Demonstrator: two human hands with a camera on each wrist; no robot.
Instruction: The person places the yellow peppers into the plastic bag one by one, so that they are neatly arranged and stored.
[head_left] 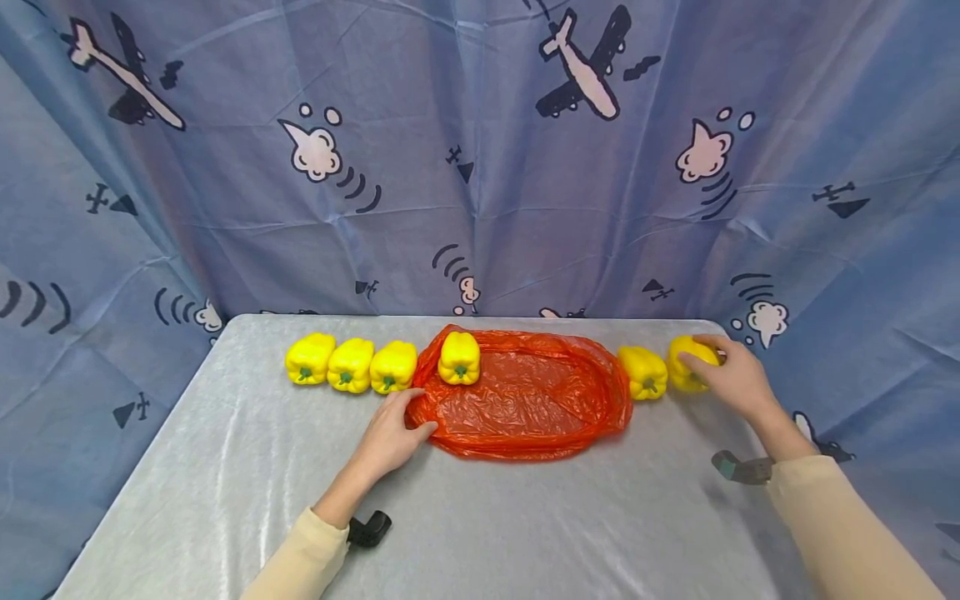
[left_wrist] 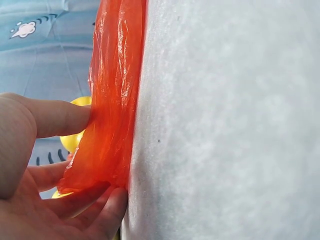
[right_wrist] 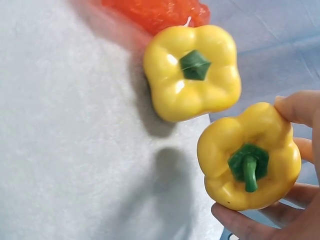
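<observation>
My right hand (head_left: 731, 371) grips a yellow bell pepper (right_wrist: 240, 170) between thumb and fingers near the table's far right corner. Its green stem faces the right wrist camera, and a shadow lies on the table apart from it. Just left of it sits another yellow bell pepper (right_wrist: 192, 95), beside the right end of a red plastic bag (head_left: 517, 450). The bag lies spread with its mouth facing up, one yellow bell pepper (head_left: 459, 354) at its left inside. My left hand (head_left: 390, 433) touches the bag's left end, thumb and fingers spread apart; some fingertips show through the film.
Three yellow bell peppers (head_left: 350, 364) stand in a row left of the bag on the grey-white table (head_left: 525, 525). A blue curtain (head_left: 375, 167) with airplane prints hangs behind the table and at both sides.
</observation>
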